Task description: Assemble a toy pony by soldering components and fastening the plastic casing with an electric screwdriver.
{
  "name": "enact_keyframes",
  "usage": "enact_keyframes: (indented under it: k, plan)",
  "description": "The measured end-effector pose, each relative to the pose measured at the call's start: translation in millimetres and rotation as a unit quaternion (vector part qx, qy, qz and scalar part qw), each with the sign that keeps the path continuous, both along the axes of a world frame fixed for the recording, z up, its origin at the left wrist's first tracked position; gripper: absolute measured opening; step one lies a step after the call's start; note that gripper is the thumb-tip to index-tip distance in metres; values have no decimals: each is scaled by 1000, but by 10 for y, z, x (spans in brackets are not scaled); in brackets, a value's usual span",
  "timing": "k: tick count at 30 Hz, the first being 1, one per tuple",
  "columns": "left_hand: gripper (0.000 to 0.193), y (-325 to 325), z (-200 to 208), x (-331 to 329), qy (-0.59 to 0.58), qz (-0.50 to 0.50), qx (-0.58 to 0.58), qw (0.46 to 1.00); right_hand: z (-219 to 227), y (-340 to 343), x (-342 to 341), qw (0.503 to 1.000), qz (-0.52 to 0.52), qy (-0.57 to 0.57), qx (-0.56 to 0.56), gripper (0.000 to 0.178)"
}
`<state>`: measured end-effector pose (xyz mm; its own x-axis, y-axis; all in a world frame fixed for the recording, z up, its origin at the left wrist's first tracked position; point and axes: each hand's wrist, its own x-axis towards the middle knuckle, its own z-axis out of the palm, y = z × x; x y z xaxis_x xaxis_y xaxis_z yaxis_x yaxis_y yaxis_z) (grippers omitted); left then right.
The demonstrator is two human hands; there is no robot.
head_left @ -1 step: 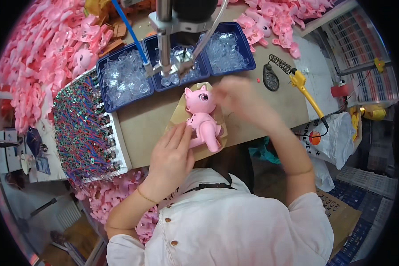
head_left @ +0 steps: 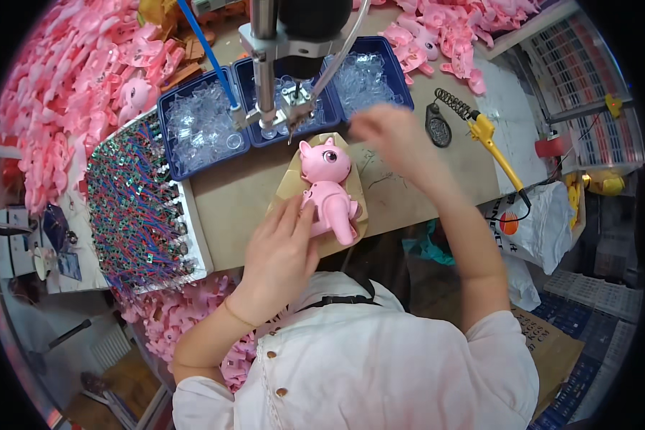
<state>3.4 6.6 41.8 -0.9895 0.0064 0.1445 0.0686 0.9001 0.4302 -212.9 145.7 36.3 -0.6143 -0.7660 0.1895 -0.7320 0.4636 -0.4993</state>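
A pink plastic toy pony point(head_left: 334, 204) lies on its side on a tan board point(head_left: 285, 188), its head toward the trays and one large printed eye facing up. My left hand point(head_left: 281, 240) grips its lower left part. The fingers are laid over the body and the thumb is close below, covering some of the toy. To the right of the pony's head, my right hand point(head_left: 390, 132) hangs above the table, apart from the toy. Motion smears its fingers, so whether they hold anything cannot be made out.
Overhead stands a machine head point(head_left: 294, 100) with a thin tip above the pony's head. Behind are blue trays point(head_left: 242, 136) of clear plastic parts. Wired circuit boards point(head_left: 132, 208) and pink shells point(head_left: 72, 93) fill the left. A yellow soldering iron point(head_left: 498, 154) rests in its stand at right.
My right hand has moved up, away from the pony's head. The machine head sits slightly lower. My left hand stays on the pony, shifted a little.
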Motion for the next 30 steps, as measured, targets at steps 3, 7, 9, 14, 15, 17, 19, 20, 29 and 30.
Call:
enact_keyframes:
  k: [3,7,9,14,15,17,19,20,29,30]
  plan:
    - [58,86,62,-108,-29,-4,-33,999,-180,-85,-540,978,-72,163,106,19]
    - [60,51,165,-203,-71,1,15,997,-445,-198,-791,982,-61,97,149,20]
    - [59,-22,305,-59,-107,19,160,981,-549,-133,-929,989,-69,91,93,20]
    - [55,-183,217,270,-201,81,801,558,-533,-59,-988,983,-128,115,-58,19]
    - [57,-146,196,301,-195,108,822,524,-497,-63,-995,981,-171,-1,-87,21]
    - [61,-213,-137,428,-195,27,896,398,-498,-21,-999,962,-185,-119,-165,22]
    - [61,-139,-189,437,-172,15,916,363,-515,53,-925,951,-183,-151,-196,23]
    - [59,-105,-181,399,-170,-11,914,369,-493,73,-864,940,-178,-182,-226,23]
    - [63,-217,-190,456,-217,71,830,508,495,362,864,894,-126,-328,-278,21]
    - [68,-161,-138,411,-169,64,852,491,638,300,1102,896,9,-350,-274,16]
